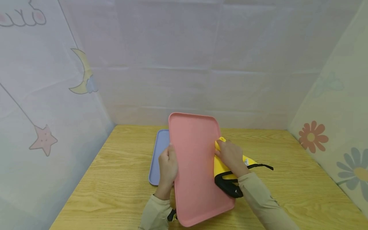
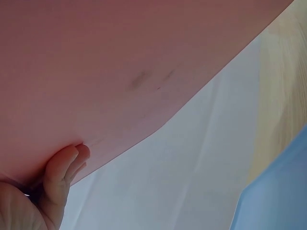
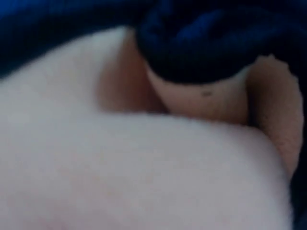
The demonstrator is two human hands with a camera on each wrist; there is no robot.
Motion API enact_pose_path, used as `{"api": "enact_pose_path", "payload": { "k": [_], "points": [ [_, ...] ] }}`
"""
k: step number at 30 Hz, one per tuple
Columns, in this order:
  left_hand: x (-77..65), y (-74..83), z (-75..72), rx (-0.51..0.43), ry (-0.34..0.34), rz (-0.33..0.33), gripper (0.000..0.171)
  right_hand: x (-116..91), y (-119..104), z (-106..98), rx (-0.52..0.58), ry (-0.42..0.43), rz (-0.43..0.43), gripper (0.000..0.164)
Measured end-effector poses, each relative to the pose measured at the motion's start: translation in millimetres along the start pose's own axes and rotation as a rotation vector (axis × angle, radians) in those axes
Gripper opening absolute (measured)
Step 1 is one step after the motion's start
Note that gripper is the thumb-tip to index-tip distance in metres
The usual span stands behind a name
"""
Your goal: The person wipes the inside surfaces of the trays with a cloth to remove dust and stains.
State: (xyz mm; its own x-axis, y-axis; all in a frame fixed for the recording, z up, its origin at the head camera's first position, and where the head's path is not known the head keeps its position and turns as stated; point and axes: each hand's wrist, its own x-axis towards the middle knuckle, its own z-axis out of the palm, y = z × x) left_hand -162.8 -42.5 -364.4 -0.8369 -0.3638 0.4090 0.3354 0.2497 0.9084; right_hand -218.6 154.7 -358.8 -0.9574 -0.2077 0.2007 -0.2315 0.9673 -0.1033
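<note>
tray (image 1: pixel 194 159) slants between left fingers (image 2: pixel 58 167) gripping its edge and right fingers (image 1: pixel 225 146) clutching yellow cloth (image 1: pixel 219 165).

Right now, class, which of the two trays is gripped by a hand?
The pink tray: the left hand grips its edge, and it is tilted up. The blue tray lies on the wooden table, partly hidden behind it.

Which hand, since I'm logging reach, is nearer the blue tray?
Left: the left hand overlaps the blue tray in the head view; the right hand is across the pink tray.
</note>
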Motion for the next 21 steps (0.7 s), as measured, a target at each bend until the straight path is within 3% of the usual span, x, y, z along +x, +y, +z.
{"api": "enact_pose_path", "payload": {
  "k": [9, 15, 21],
  "points": [
    [1.0, 0.7, 0.0, -0.009, 0.018, 0.015, 0.04, -1.9, -11.8, 0.0, 0.088, 0.112, -0.041, 0.019],
    [0.3, 0.7, 2.1, -0.014, 0.015, 0.008, 0.04, -4.6, -24.4, -1.8, 0.078, 0.128, -0.063, 0.023],
    [-0.5, 0.8, 3.9, -0.027, 0.002, -0.005, 0.04, -7.9, -40.5, -7.3, 0.156, 0.118, -0.092, 0.02]
  ]
}}
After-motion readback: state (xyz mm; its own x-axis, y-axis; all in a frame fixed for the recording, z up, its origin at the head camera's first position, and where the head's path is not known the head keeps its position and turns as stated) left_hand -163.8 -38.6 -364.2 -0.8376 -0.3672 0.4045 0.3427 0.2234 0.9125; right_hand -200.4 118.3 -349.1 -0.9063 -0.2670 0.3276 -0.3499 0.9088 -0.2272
